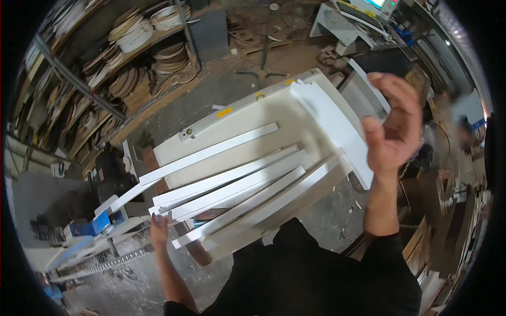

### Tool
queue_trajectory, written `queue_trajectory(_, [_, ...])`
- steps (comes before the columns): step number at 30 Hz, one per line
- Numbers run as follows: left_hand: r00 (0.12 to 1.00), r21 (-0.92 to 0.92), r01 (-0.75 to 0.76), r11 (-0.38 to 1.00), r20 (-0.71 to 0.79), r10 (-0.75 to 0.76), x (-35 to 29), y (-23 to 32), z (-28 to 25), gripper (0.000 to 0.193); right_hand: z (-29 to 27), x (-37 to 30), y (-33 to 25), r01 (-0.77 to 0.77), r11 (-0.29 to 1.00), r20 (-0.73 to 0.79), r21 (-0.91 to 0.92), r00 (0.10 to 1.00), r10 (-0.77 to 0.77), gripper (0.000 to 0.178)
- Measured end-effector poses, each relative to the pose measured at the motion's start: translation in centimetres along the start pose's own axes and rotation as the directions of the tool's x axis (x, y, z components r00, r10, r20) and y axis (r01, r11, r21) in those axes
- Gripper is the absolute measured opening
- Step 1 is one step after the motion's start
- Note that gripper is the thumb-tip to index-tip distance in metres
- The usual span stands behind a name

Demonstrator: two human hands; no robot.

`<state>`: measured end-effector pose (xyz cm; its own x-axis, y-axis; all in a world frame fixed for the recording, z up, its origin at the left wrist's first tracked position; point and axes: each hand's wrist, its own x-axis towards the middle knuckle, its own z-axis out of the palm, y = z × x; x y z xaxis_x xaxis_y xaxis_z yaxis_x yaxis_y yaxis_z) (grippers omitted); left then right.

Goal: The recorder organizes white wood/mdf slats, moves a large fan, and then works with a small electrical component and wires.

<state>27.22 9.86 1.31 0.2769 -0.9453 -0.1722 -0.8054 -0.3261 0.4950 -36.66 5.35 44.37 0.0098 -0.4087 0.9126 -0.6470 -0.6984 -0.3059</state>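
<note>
My left hand (159,229) is at the left ends of the long white strips, with its fingers closed around the end of a white strip (232,181). Several more of these narrow, flat-sided strips lie side by side across the pale worktable (295,124), some jutting past its left edge. My right hand (395,124) is raised over the right end of the table, thumb and curled fingers apart, holding nothing. Below and beside it is a bundle of wider white strips (329,118) with uneven far ends, lying across the table's right end.
Along the table's far edge lies a long spirit level (226,111). Shelves (153,39) with stacked curved pieces stand at the back left. A machine with a blue part (103,222) is left of the table. A grey control console (350,26) stands at the far right; wood offcuts (419,242) lean nearby.
</note>
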Motion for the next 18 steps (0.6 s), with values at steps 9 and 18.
queue_trajectory(9, [0.906,0.273,-0.269,0.924,-0.254,0.338,-5.7,7.8,4.1,0.087,-4.5,-13.9,-2.1,-0.387,0.8,0.238,-0.458,0.814,0.53,0.034])
queue_trajectory(18, [0.771,0.02,-0.601,0.799,-0.249,0.586,-10.0,17.8,4.9,0.042,-7.7,-32.4,-10.4,-0.498,0.669,0.447,-0.552,0.501,0.741,0.028])
